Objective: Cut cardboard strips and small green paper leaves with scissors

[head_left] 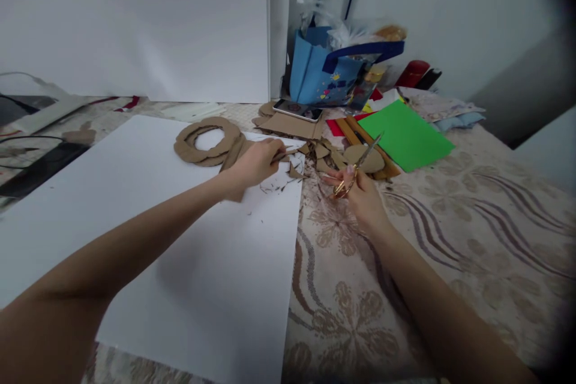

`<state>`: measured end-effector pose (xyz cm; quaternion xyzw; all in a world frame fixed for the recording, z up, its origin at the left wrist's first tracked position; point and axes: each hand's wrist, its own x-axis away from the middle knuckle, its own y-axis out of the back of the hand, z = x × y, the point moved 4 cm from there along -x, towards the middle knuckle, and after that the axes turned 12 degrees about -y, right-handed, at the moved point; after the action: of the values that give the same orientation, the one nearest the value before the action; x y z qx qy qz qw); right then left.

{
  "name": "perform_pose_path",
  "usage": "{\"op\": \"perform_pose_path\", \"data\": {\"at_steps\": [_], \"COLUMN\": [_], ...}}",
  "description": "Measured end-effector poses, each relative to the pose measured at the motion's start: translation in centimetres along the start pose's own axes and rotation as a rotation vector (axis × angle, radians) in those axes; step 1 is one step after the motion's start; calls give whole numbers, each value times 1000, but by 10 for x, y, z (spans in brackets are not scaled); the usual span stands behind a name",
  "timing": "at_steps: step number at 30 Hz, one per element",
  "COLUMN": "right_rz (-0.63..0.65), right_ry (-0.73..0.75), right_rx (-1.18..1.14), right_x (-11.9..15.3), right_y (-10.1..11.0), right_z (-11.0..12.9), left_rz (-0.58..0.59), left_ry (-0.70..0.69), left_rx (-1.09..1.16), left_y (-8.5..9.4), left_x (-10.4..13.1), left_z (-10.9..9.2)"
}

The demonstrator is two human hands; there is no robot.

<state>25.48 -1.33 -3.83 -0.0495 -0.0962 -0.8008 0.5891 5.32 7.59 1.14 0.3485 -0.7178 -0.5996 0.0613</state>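
Note:
My right hand [366, 201] is closed around the gold handles of a pair of scissors [360, 162], whose blades point up and away. To its left, my left hand [258, 162] is closed over the white sheet, pinching a piece of cardboard [282, 155] that shows at the fingertips. More flat cardboard [234, 194] shows beneath that hand and wrist. Beside it lie scalloped cardboard rings [183, 143], overlapping one another. Torn cardboard scraps [321, 153] and small crumbs are heaped between the two hands. A rounded cardboard piece [371, 159] rests just behind the scissors.
The large white sheet [193, 288] covers the left part of the patterned tablecloth [405, 276]. Green paper [407, 135] lies at the right. Behind are a phone [297, 110] on cardboard and a blue bag [310, 72]. A white board [135, 24] stands at the back.

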Motion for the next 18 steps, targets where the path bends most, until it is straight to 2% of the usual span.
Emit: {"op": "perform_pose_path", "data": {"at_steps": [3,6,8,11,14,16,18], "right_rz": [41,61,56,71,159,209,221], "right_ry": [-58,-58,-40,-30,-78,-111,-119], "right_rx": [-13,12,19,51,75,65,59], "right_x": [2,5,8,10,10,9,8], "right_y": [0,-2,-2,-2,-8,-11,-12], "right_z": [-2,0,3,6,2,-2,-6], "left_rz": [29,-68,-131,-173,-221,-204,-179], "left_ry": [-36,10,90,216,305,309,280], "left_rx": [-10,44,89,131,120,114,103], "left_y": [-6,4,18,32,34,27,18], "left_x": [-25,-29,-14,27,66,74,66], "left_z": [14,25,31,39,48,48,44]}}
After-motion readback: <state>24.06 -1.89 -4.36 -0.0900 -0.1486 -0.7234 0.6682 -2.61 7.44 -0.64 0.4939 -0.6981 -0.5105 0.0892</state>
